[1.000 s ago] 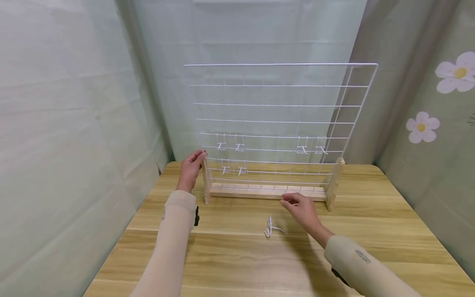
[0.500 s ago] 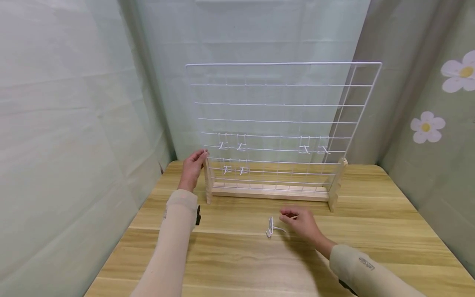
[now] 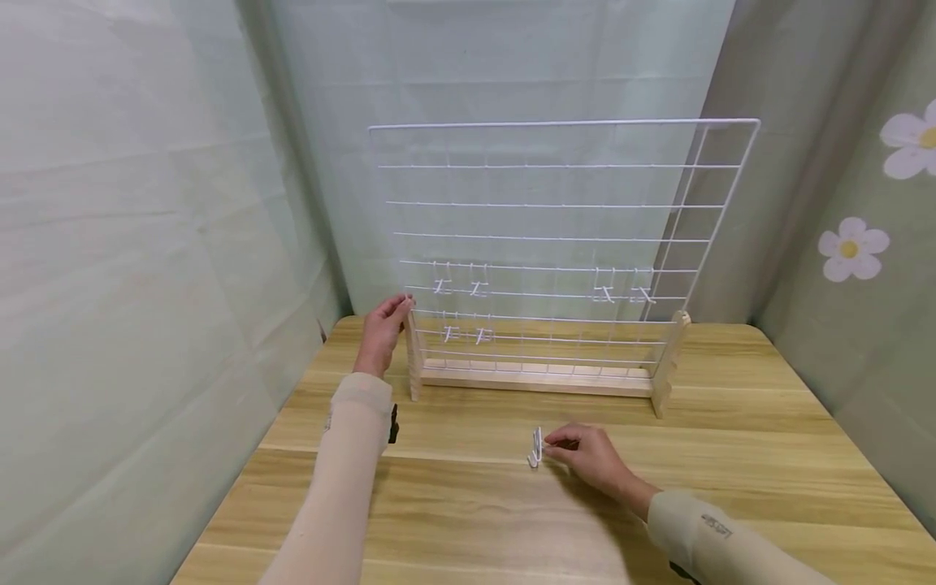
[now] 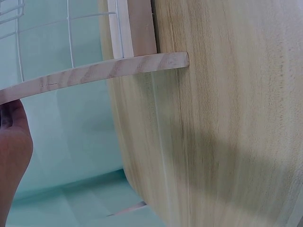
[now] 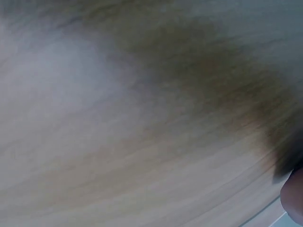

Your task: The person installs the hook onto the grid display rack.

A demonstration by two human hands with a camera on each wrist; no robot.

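A white wire grid rack [image 3: 563, 123] leans back in a wooden stand on the table. At the stand's left side post [image 3: 414, 366], my left hand [image 3: 379, 335] grips the top end between thumb and fingers; the left wrist view shows that hand [image 4: 13, 146] at the post's far end. On the tabletop in front lies a white wire hook [image 3: 539, 443]. My right hand [image 3: 592, 461] pinches its prong, which the fingertips cover. The blurred right wrist view catches just a bit of that hand [image 5: 294, 196] at its right edge.
Several white hooks hang on the grid's lower rows, a few to the left [image 3: 478, 287] and a pair to the right [image 3: 604, 293]. The wooden table [image 3: 453, 520] runs back to pale green curtains [image 3: 175, 284] on three sides.
My right hand has come down and forward from the stand's base to the hook and now pinches its prong. The left hand keeps its grip on the post. The head view has shifted slightly.
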